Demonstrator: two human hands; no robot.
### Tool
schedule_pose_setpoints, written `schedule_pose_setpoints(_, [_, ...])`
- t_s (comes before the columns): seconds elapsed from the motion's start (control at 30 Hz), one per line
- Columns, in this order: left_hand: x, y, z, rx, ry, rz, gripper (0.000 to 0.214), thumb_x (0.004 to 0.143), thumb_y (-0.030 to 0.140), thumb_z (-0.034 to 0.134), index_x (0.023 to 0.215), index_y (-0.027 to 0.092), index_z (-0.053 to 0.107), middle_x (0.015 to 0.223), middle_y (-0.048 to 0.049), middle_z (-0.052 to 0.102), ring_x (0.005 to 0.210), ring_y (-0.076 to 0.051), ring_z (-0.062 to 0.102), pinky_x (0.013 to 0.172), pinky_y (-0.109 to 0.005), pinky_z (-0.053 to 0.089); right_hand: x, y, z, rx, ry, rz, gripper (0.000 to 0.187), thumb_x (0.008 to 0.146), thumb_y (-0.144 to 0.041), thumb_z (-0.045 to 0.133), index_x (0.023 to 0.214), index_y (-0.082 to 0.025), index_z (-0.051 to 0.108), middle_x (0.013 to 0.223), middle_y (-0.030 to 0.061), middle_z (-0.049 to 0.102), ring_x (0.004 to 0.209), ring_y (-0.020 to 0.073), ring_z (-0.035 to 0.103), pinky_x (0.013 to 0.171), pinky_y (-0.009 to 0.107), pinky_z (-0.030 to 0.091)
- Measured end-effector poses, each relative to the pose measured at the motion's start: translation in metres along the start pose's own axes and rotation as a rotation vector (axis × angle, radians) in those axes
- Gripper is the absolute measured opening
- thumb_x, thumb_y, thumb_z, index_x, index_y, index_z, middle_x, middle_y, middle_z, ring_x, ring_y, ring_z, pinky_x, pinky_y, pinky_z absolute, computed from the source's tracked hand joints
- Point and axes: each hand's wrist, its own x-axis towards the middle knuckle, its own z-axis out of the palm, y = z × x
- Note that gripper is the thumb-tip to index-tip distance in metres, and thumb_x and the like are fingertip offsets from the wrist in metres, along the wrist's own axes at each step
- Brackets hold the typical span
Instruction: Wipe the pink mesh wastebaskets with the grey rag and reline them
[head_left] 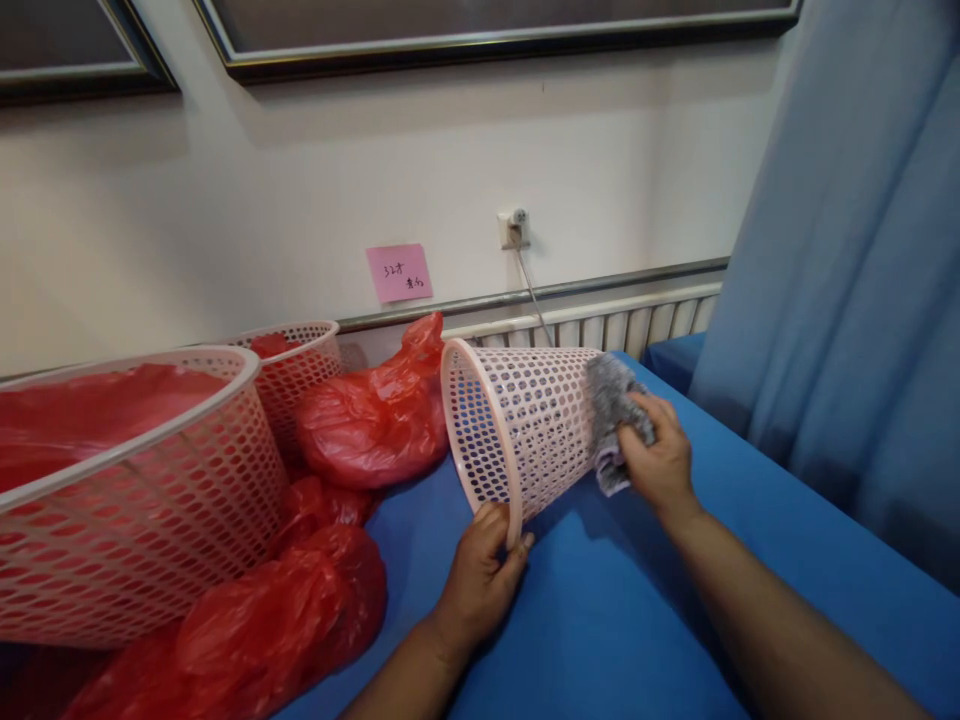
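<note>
A pink perforated plastic basket (525, 420) lies on its side on the blue table (615, 620), its open mouth facing left. My left hand (480, 580) grips the lower rim of the mouth, fingers closed round the edge. At the basket's bottom end my right hand (656, 455) presses a grey cloth (611, 405) against the base, fingers closed on the cloth.
Two more pink baskets lined with red bags stand at the left, a large one (127, 500) in front and a smaller one (296, 375) behind. Red plastic bags (375, 415) lie beside and below them. A blue curtain (847, 280) hangs at right. A wall socket (514, 228) with a cable sits behind.
</note>
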Motion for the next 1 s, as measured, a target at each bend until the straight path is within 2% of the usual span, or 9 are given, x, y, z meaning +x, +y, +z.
schedule_pose_setpoints(0.1, [0.001,-0.005,0.004,0.066,-0.066,0.007,0.016,0.090,0.013,0.053,0.088,0.019,0.067,0.086,-0.0060,0.067,0.092,-0.023,0.061,0.087,-0.038,0.051,0.025,0.028,-0.005,0.034,0.145,0.481,0.047,0.071,-0.034,0.064,0.114,-0.015,0.071,0.100,0.0093,0.073,0.097,0.0290,0.068,0.098,0.052,0.052])
schedule_pose_setpoints(0.17, [0.001,-0.008,0.008,0.091,-0.092,-0.005,0.024,0.081,0.003,0.051,0.090,0.019,0.067,0.087,-0.0052,0.068,0.090,-0.022,0.059,0.084,-0.035,0.049,0.026,0.025,-0.006,0.026,0.148,0.501,0.050,0.071,-0.035,0.065,0.116,-0.014,0.071,0.103,0.0103,0.073,0.099,0.0300,0.068,0.100,0.054,0.050])
schedule_pose_setpoints(0.4, [0.001,-0.009,0.017,0.131,-0.114,-0.041,0.030,0.080,0.000,0.053,0.096,0.020,0.070,0.098,-0.0057,0.072,0.097,-0.022,0.060,0.090,-0.037,0.046,-0.033,-0.073,-0.017,0.046,-0.240,-0.475,0.046,0.083,-0.017,0.062,0.128,-0.023,0.065,0.140,0.0118,0.053,0.124,0.0266,0.060,0.103,0.041,0.053])
schedule_pose_setpoints(0.57, [0.003,-0.004,0.011,0.140,-0.151,-0.070,0.028,0.088,0.007,0.051,0.100,0.021,0.072,0.096,-0.0064,0.072,0.092,-0.022,0.061,0.085,-0.035,0.048,-0.040,-0.083,-0.021,0.084,-0.310,-0.694,0.043,0.082,-0.016,0.061,0.125,-0.023,0.067,0.135,0.0109,0.054,0.117,0.0244,0.063,0.095,0.036,0.057])
schedule_pose_setpoints(0.67, [0.005,-0.004,0.008,0.172,-0.147,-0.101,0.036,0.082,0.001,0.047,0.097,0.021,0.073,0.092,-0.0062,0.071,0.093,-0.022,0.061,0.087,-0.035,0.050,-0.015,-0.044,-0.014,-0.024,-0.136,-0.462,0.036,0.081,-0.019,0.061,0.116,-0.023,0.071,0.127,0.0108,0.062,0.117,0.0263,0.064,0.101,0.042,0.054])
schedule_pose_setpoints(0.8, [0.005,-0.006,0.009,0.193,-0.143,-0.093,0.041,0.074,-0.004,0.047,0.096,0.020,0.072,0.092,-0.0053,0.071,0.092,-0.022,0.061,0.085,-0.034,0.050,0.027,0.020,-0.013,-0.094,0.139,0.231,0.039,0.073,-0.030,0.062,0.108,-0.018,0.075,0.104,0.0092,0.072,0.101,0.0283,0.068,0.101,0.049,0.051])
schedule_pose_setpoints(0.87, [0.003,-0.008,0.011,0.189,-0.164,-0.055,0.039,0.076,-0.003,0.050,0.100,0.019,0.072,0.094,-0.0055,0.072,0.092,-0.022,0.061,0.087,-0.035,0.050,0.038,0.034,-0.017,-0.070,0.217,0.460,0.046,0.068,-0.033,0.064,0.109,-0.016,0.074,0.097,0.0086,0.074,0.096,0.0293,0.068,0.099,0.051,0.051])
schedule_pose_setpoints(0.93, [0.002,-0.008,0.012,0.208,-0.186,-0.028,0.036,0.080,0.000,0.053,0.104,0.020,0.072,0.096,-0.0062,0.073,0.096,-0.023,0.062,0.091,-0.038,0.050,0.037,0.026,-0.020,-0.049,0.239,0.426,0.047,0.069,-0.035,0.065,0.111,-0.015,0.074,0.100,0.0093,0.074,0.097,0.0300,0.068,0.099,0.052,0.051])
schedule_pose_setpoints(1.0, [0.002,-0.006,0.014,0.264,-0.198,-0.035,0.032,0.084,0.003,0.054,0.103,0.020,0.073,0.094,-0.0071,0.072,0.099,-0.025,0.063,0.094,-0.042,0.050,0.023,-0.001,-0.022,-0.033,0.159,0.158,0.041,0.074,-0.032,0.064,0.112,-0.018,0.073,0.107,0.0093,0.073,0.104,0.0296,0.068,0.101,0.050,0.051])
